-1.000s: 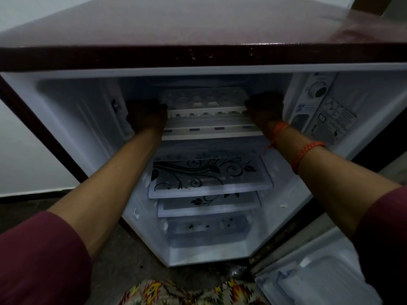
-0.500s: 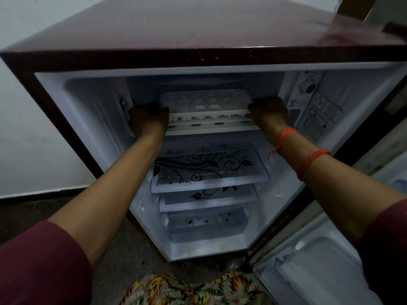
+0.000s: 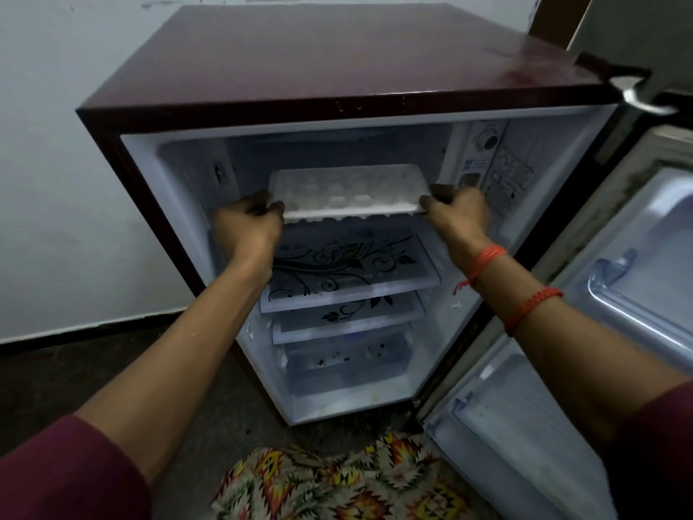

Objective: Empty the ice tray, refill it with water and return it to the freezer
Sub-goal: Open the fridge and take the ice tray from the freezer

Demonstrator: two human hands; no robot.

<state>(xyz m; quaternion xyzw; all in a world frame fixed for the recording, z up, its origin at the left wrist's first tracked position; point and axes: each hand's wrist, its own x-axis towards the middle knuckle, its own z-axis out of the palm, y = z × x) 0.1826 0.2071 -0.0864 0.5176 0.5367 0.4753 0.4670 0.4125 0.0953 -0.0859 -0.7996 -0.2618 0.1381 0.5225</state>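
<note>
Ice tray [image 3: 348, 191] sat at frame centre, roughly level, at the mouth of the open fridge's [image 3: 337, 61] top compartment, above the floral shelf [image 3: 348, 272]. Left hand [image 3: 245, 223] had its grip clamped on the tray's left end, and right hand [image 3: 459, 215] gripped the right end. Cells possibly held ice, but the light was too dim to confirm.

White ice tray [image 3: 347, 191], level, at freezer mouth
</note>
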